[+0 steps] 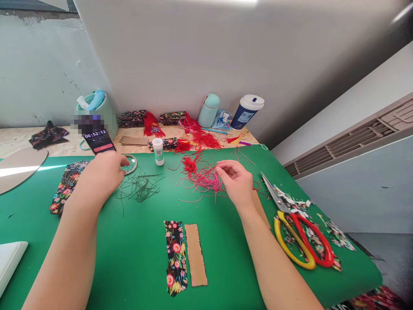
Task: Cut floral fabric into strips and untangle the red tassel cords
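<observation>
My left hand (pixel 105 174) is over the left part of the green mat, in front of the phone (pixel 100 140) and beside a clear round ring-like object (pixel 131 164). Its fingers are bent, and their tips are partly hidden. Dark green threads (pixel 140 187) lie just right of it. With thumb and index finger pressed together, my right hand (pixel 235 181) pinches a red thread at the edge of the pink and red thread pile (pixel 206 177). Nearer to me, a floral fabric strip (pixel 176 258) lies beside a brown card strip (pixel 195 255).
Large scissors (pixel 298 234) lie open among fabric scraps at the right. A glue stick (pixel 158 151) stands behind the threads. Floral bundles with red tassels (pixel 151 124), a mint bottle (pixel 208 111) and a lidded cup (pixel 247 113) line the back. Stacked floral fabric (pixel 67 185) lies left.
</observation>
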### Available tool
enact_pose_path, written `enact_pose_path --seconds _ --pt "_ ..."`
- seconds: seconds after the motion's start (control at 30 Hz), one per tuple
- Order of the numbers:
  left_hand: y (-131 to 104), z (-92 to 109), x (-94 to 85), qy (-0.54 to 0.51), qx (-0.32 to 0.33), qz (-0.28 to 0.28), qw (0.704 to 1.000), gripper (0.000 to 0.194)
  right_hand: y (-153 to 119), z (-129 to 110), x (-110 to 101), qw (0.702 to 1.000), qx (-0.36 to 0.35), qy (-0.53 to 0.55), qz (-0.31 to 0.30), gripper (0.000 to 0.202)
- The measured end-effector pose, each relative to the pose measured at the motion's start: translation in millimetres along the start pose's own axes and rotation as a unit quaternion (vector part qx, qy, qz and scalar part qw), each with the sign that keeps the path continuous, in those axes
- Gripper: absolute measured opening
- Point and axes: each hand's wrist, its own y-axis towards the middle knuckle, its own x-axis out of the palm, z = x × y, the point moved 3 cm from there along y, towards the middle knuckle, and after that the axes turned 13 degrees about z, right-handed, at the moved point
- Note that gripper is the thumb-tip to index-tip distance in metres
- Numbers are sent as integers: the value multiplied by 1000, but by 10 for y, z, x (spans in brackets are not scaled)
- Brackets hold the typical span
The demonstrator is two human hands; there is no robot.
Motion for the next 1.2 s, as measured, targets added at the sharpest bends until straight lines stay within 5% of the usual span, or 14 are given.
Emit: enact_pose_path --seconds 0.07,0.13,0.4,0.7,1.0,1.2 --pt "-44 69 96 74 13 -62 995 29 -11 -3 8 1000 1 0 -6 5" --pt "-67 241 167 98 73 -56 991 25 -21 -9 8 1000 -9 -20 -9 4" --pt "-204 897 404 -68 207 -104 970 21 -59 -19 28 937 -164 -307 -15 5" --pt "-229 998 442 -119 190 -57 973 19 -258 154 374 903 -197 -368 -104 6" --pt "-243 1019 656 -277 160 -2 948 22 -244 37 286 919 -262 -272 -113 11" --pt "-277 1091 747 -303 169 10 938 37 -257 -113 262 893 -345 -254 -139 12"
